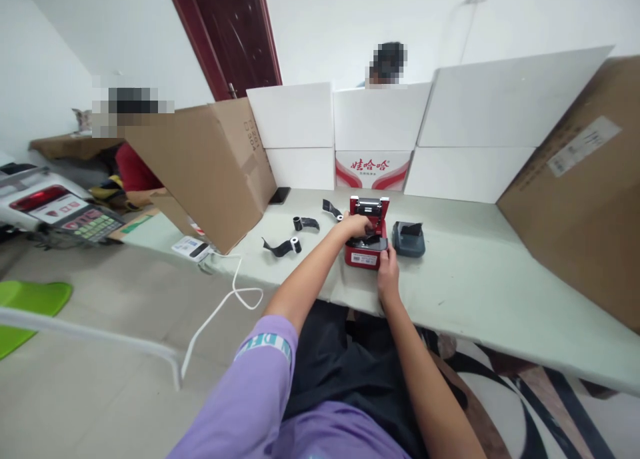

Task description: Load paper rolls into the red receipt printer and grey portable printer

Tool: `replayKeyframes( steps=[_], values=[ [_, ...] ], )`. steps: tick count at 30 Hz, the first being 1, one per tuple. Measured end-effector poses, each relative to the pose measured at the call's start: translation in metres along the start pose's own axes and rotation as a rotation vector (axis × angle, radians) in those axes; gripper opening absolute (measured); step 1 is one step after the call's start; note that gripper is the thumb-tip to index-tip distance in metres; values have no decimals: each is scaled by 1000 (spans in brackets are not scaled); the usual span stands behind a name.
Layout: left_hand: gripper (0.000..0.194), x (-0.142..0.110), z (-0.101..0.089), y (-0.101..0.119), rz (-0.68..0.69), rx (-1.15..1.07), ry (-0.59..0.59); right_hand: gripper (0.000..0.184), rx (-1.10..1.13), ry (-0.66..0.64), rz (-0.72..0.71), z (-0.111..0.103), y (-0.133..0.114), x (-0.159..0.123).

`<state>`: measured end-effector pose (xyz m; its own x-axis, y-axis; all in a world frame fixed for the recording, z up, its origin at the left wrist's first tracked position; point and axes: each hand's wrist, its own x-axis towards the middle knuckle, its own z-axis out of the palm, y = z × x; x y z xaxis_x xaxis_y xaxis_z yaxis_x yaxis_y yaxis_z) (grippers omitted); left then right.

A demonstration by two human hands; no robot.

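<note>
Clock positions are taken from the printer (pixel 365 256), seen from the wearer's side. The printer is red and stands on the near half of the table (pixel 465 272), in front of the wearer, with its lid (pixel 384 209) raised at 12 o'clock and a white label (pixel 365 260) on its front face.

The left hand (pixel 359 226) enters from 9 o'clock and reaches over the open body. Its fingers are bent downward inside; the tips are hidden, so how far they part, and whether they grip anything, cannot be told. The right hand (pixel 389 272) touches the side at 4 o'clock, fingers together along the corner; whether they clasp it cannot be told.

A dark unit (pixel 415 248) sits just beside the printer at 3 o'clock. Three black strips with small rolls lie apart: a near strip (pixel 281 248) at 9 o'clock, a middle strip (pixel 309 224) between 9 and 10, and a far strip (pixel 330 208) at 10. A phone (pixel 279 196) lies at 10, beside a brown carton (pixel 200 172).
</note>
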<state>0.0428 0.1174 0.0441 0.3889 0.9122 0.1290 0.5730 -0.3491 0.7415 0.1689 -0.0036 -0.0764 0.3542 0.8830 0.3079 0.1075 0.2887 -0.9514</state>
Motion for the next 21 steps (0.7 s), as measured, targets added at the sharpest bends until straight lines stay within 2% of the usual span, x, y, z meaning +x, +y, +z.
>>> replayKeyframes(
  steps=[4,8,10,12,14,17,19,21],
  values=[
    [31,-4,1,-3,45,53,9,66,2,11,34,0,-2,-1],
    [39,-25,-11,-1,205,99,56,64,-4,13,34,-1,-5,-2],
    [45,-43,-20,-3,283,39,128,62,-13,17,25,-1,-7,-3],
    [45,-61,-31,-10,303,-74,265,61,-15,15,18,-1,-9,-4],
    [42,-77,-45,-24,230,-174,445,60,-12,9,17,-1,-11,-4],
    [40,-95,-71,-52,-3,-178,656,59,-7,13,26,-1,-12,-5],
    [44,-104,-87,-69,-128,-96,668,58,-11,24,31,-1,-12,-4],
    [41,-111,-100,-83,-198,23,594,57,-22,33,31,-1,-12,-4]
  ],
)
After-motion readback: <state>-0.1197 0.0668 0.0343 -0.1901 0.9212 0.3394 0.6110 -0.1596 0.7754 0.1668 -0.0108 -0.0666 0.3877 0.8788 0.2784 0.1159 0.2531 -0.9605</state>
